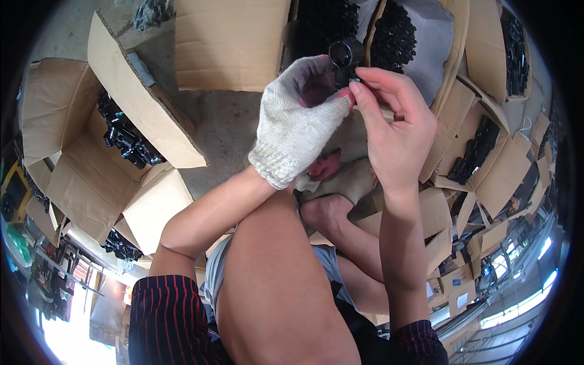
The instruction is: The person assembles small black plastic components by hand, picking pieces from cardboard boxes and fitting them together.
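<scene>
My left hand wears a whitish knit glove with red on the fingers and is closed around a black part with a round ring-shaped end. The ring points up, away from me; the fingers cover much of the lower portion. Bare, my right hand meets it from the right, thumb and forefinger drawn together at the part's lower side. A tiny shiny bit shows at those fingertips, too small to name. Both hands are in front of my raised knee, above the floor.
A tall open carton at left holds black parts. Lined boxes at the far side hold heaps of small black pieces. More cartons with black parts crowd the right. A red-and-white cloth item lies beyond my legs.
</scene>
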`<state>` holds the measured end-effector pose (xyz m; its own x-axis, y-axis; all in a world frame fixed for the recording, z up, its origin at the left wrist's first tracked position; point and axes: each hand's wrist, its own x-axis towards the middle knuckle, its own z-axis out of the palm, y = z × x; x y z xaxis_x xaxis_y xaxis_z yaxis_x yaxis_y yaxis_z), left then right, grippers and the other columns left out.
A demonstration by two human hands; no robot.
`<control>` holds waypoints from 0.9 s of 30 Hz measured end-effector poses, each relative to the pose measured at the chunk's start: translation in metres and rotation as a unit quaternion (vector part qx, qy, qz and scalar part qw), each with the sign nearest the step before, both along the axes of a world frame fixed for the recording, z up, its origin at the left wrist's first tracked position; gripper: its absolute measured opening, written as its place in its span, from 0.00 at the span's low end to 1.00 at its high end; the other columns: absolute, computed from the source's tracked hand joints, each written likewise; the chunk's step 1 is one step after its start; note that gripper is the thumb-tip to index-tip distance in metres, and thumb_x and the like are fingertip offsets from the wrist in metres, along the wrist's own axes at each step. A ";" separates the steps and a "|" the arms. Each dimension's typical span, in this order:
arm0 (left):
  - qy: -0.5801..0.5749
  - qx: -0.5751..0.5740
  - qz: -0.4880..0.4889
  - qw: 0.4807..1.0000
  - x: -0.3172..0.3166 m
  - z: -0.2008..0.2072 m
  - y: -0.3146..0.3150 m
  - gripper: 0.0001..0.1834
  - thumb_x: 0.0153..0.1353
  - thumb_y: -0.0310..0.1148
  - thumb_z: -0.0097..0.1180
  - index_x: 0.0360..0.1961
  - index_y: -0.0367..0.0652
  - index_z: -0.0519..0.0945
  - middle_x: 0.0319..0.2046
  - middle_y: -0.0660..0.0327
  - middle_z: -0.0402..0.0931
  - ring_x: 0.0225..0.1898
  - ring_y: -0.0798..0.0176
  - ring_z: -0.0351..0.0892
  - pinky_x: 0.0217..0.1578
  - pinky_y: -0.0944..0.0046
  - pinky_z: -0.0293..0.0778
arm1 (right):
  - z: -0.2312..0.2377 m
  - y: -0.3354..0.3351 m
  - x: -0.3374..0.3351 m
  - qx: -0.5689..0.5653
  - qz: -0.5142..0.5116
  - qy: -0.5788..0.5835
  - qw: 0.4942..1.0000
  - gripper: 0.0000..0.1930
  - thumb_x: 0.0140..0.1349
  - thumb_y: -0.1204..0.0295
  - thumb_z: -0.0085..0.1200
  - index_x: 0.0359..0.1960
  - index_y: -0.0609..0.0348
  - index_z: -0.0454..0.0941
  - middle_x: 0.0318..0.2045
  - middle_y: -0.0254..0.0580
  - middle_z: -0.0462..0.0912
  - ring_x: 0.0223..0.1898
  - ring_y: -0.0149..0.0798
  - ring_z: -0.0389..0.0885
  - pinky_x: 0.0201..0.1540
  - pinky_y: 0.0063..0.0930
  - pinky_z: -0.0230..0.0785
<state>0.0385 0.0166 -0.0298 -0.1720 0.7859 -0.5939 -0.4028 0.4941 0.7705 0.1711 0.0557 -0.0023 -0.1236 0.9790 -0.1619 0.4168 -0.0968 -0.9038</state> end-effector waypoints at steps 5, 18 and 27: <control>-0.003 0.000 0.016 1.000 0.003 -0.002 -0.002 0.27 0.58 0.24 0.71 0.58 0.28 0.76 0.42 0.55 0.85 0.41 0.68 0.85 0.43 0.67 0.83 | -0.010 -0.003 0.003 0.066 -0.029 -0.037 0.997 0.06 0.59 0.81 0.69 0.38 0.64 0.85 0.34 0.38 0.88 0.35 0.30 0.88 0.41 0.24 0.81; 0.029 -0.004 0.011 1.000 0.003 -0.002 -0.002 0.26 0.57 0.26 0.72 0.55 0.30 0.79 0.42 0.57 0.85 0.41 0.70 0.84 0.45 0.67 0.81 | -0.007 0.002 0.005 0.005 -0.018 -0.009 1.000 0.07 0.61 0.83 0.67 0.39 0.67 0.83 0.39 0.42 0.88 0.40 0.29 0.87 0.47 0.23 0.80; 0.040 0.001 -0.010 0.999 0.005 -0.009 -0.005 0.26 0.59 0.22 0.71 0.58 0.30 0.77 0.43 0.57 0.84 0.42 0.69 0.84 0.45 0.66 0.82 | -0.007 0.002 0.004 0.089 0.014 -0.117 0.989 0.07 0.60 0.76 0.70 0.38 0.62 0.85 0.32 0.43 0.86 0.30 0.38 0.85 0.34 0.28 0.77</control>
<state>0.0431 0.0115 -0.0387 -0.2039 0.7905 -0.5775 -0.3299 0.4999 0.8008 0.1756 0.0582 -0.0089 -0.1302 0.9914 -0.0157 0.6174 0.0687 -0.7836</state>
